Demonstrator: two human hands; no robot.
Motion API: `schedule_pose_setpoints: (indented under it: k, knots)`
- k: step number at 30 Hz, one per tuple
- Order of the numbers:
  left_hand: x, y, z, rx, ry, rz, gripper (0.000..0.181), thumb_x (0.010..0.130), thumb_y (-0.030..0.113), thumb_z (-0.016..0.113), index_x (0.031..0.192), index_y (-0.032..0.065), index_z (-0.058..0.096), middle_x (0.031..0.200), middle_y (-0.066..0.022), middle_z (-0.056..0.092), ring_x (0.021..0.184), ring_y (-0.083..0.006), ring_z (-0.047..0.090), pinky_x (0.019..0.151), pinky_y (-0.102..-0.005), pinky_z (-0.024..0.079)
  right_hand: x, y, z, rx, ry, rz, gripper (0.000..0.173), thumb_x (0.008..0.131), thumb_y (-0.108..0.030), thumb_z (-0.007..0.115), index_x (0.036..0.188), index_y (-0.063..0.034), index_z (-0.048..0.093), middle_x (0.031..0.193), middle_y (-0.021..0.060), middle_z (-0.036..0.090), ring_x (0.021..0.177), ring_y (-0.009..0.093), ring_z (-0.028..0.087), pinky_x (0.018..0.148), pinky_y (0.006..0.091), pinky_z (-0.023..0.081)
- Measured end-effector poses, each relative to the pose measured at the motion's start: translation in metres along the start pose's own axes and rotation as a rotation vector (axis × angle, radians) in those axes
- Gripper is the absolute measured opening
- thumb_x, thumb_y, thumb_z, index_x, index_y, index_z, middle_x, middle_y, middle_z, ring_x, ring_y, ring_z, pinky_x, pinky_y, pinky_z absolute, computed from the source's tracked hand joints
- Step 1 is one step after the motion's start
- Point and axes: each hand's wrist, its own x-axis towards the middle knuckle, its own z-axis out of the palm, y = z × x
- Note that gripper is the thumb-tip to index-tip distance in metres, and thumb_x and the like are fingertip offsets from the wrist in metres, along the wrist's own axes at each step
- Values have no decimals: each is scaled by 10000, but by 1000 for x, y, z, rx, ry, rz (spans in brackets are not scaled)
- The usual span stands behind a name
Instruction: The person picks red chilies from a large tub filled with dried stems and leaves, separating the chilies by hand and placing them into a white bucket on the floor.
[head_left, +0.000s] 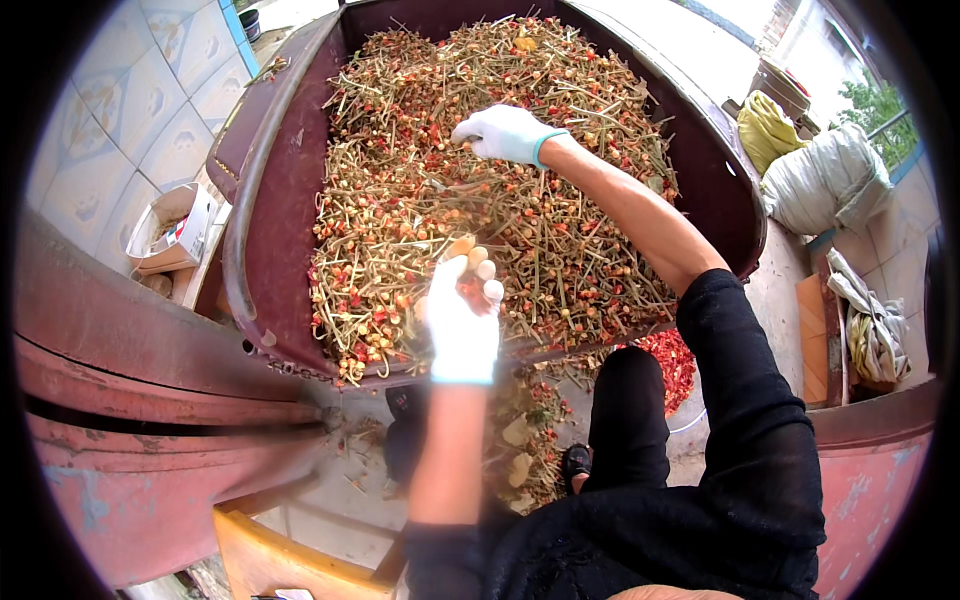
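A heap of dried chili pepper stems and caps, flecked with red pepper bits, fills a maroon metal cart bed before me. My left hand, in a white glove with yellowish fingertips, is over the near part of the heap, blurred by motion. Its fingers curl, and something reddish shows inside the curl; whether it is held is unclear. Farther out, my right hand in a matching glove is bent down at the heap's surface. Its fingertips are partly hidden, so I cannot tell whether they grip a stem.
Red pepper pieces lie below the cart's near edge, beside my knee. Fallen stems litter the floor. A wooden stool stands at lower left, and a white box left of the cart. Stuffed sacks sit at right.
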Motion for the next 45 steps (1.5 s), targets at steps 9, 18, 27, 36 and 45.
schedule_pose_setpoints:
  k: [9, 18, 27, 36, 45]
  knots:
    - [5, 3, -5, -14, -10, 21, 197, 960, 74, 506, 1124, 35, 608, 924, -72, 668, 733, -155, 634, 526, -265, 509, -9, -14, 3, 318, -181, -45, 341, 813, -167, 604, 1137, -121, 701, 1058, 117, 729, 957, 276, 695, 869, 370, 529]
    - [1, -3, -1, 15, 2, 1, 209, 963, 80, 509, 1140, 37, 612, 907, -72, 675, 729, -158, 634, 528, -261, 506, -44, 0, -32, 167, -103, 56, 316, 815, -92, 536, 1044, -117, 752, 1019, 85, 741, 926, 257, 698, 872, 376, 526]
    - [2, 1, 3, -14, 12, -12, 193, 959, 79, 510, 1123, 49, 607, 907, -71, 671, 723, -159, 629, 518, -263, 499, 71, 5, 50, -63, 47, 86, 427, 842, -118, 577, 1250, -213, 659, 1027, 150, 688, 995, 328, 670, 853, 423, 536]
    - [1, 9, -3, -4, -33, 23, 243, 963, 94, 510, 1169, 30, 621, 911, -57, 674, 753, -149, 635, 541, -254, 506, 36, 5, 6, 92, -300, -62, 242, 804, -70, 577, 962, -126, 752, 908, 86, 731, 797, 241, 682, 745, 377, 523]
    - [2, 0, -3, -32, 4, 5, 209, 954, 83, 521, 1129, 32, 624, 902, -61, 675, 733, -149, 632, 544, -258, 513, -53, 13, -49, 464, -16, 345, 248, 921, -208, 549, 1067, -91, 711, 860, 35, 709, 677, 119, 654, 662, 288, 532]
